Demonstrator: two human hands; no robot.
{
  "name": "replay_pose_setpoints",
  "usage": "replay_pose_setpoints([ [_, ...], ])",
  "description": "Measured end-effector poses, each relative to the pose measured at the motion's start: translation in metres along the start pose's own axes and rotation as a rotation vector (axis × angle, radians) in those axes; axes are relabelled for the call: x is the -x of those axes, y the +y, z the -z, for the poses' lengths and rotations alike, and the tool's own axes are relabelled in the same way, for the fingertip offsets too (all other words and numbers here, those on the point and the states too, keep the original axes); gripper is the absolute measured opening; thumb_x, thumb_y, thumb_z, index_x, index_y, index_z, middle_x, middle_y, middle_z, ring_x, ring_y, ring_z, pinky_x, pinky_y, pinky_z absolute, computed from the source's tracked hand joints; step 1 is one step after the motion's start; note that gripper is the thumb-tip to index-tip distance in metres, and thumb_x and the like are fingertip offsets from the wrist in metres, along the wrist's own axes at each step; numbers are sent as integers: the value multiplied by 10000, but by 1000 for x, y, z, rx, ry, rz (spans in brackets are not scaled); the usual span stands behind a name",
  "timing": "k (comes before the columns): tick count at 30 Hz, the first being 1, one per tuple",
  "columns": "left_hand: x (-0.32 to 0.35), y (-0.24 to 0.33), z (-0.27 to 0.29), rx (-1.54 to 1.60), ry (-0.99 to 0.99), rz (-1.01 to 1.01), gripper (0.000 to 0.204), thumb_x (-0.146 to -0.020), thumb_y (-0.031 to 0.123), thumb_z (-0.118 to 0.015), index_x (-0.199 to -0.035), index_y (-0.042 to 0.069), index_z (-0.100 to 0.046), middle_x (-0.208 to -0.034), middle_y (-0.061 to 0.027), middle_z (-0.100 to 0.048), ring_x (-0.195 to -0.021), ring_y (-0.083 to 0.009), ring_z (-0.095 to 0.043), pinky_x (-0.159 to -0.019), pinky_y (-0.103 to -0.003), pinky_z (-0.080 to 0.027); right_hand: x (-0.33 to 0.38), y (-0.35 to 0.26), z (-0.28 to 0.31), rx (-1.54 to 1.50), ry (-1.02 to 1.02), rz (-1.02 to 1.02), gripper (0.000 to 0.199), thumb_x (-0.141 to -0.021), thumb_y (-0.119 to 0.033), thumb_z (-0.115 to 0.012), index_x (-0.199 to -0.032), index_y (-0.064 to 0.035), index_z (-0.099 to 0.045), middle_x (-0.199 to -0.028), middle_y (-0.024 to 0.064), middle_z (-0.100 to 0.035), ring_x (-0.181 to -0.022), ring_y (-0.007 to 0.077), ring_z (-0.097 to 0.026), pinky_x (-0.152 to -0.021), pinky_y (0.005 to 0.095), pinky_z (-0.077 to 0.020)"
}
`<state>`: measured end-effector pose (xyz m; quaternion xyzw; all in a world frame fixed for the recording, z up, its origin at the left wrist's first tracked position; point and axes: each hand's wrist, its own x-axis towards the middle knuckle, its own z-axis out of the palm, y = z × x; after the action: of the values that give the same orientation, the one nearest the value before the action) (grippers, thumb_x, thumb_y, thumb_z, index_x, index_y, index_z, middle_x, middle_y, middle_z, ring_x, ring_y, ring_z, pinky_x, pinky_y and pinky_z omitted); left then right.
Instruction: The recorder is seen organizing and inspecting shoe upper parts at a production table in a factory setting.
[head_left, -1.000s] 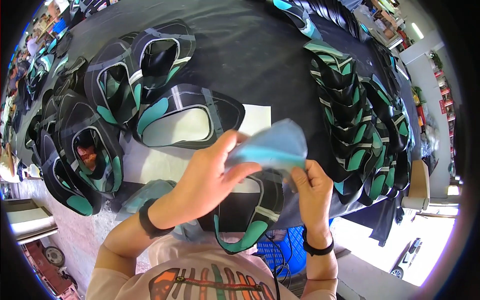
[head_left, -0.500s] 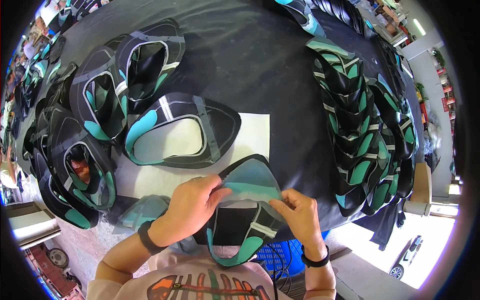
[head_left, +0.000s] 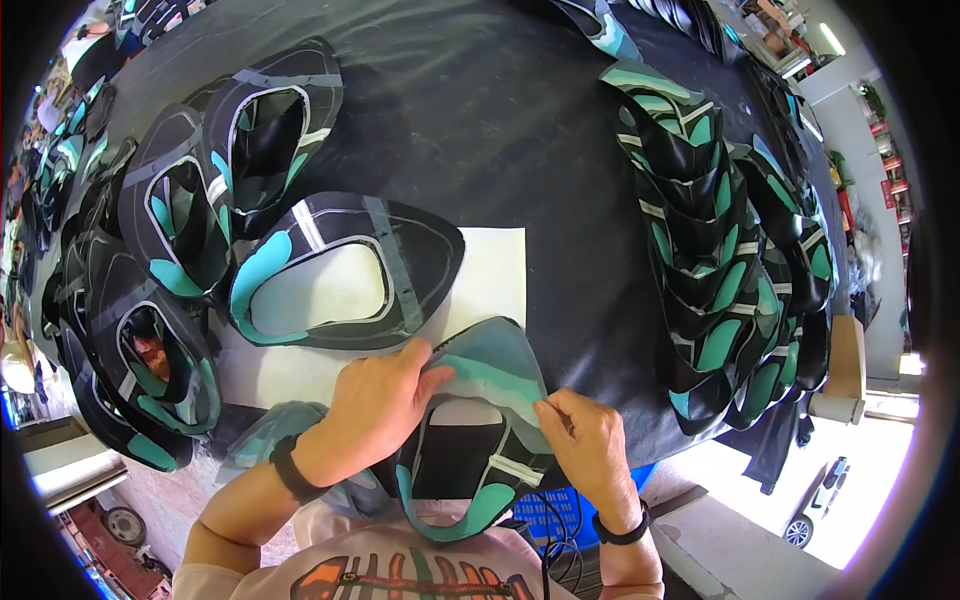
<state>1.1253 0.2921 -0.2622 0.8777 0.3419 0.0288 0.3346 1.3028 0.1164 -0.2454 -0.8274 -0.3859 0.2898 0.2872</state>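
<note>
Near the table's front edge I hold a black and teal shoe upper [head_left: 493, 498], its toe pointing away from me. Over the toe lies a thin translucent grey-and-green toe piece [head_left: 485, 365]. My left hand [head_left: 375, 405] is closed on the left edge of this piece, thumb on top. At the right edge, my right hand [head_left: 590, 435] pinches it between thumb and bent fingers. Just beyond, another shoe upper [head_left: 425, 255] lies flat on a white sheet [head_left: 500, 265]. Beside my left forearm rest several loose translucent pieces [head_left: 270, 435], partly hidden by the arm.
Several more uppers [head_left: 175, 225] stand at the left of the black-covered table [head_left: 470, 130]. Nested rows of uppers [head_left: 690, 250] run along the right side. A blue plastic basket [head_left: 560, 515] and dark cables [head_left: 570, 550] are below the front edge.
My right hand has shifted slightly left and down, still pinching the toe piece's edge. The toe piece lies a little lower over the toe. The whole view has shifted slightly.
</note>
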Motion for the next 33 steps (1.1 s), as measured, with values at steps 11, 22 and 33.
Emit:
replay_pose_setpoints([
  [11,-7,1,-5,-38,64,-62,268,-919,216,-719,-844,43,-529,-634,-207,-587,-631,-434,-609,-532,-500,-444,0,3,-2,54,-13,33,202,-929,-173,-688,-814,-26,-609,-720,165,-627,-646,367,-630,-571,425,-471],
  [22,-8,-3,-8,-21,58,-45,289,-919,219,-723,-827,26,-528,-640,-216,-587,-626,-438,-605,-529,-501,-440,-3,5,-4,143,-17,72,242,-941,-226,-679,-808,-38,-603,-708,162,-630,-653,376,-633,-571,449,-472],
  [33,-11,-6,-12,-15,85,-39,294,-914,230,-727,-820,13,-552,-674,-214,-622,-647,-427,-630,-556,-495,-467,-11,12,0,157,-48,117,267,-944,-236,-672,-781,-38,-598,-687,178,-613,-653,392,-621,-568,457,-467],
])
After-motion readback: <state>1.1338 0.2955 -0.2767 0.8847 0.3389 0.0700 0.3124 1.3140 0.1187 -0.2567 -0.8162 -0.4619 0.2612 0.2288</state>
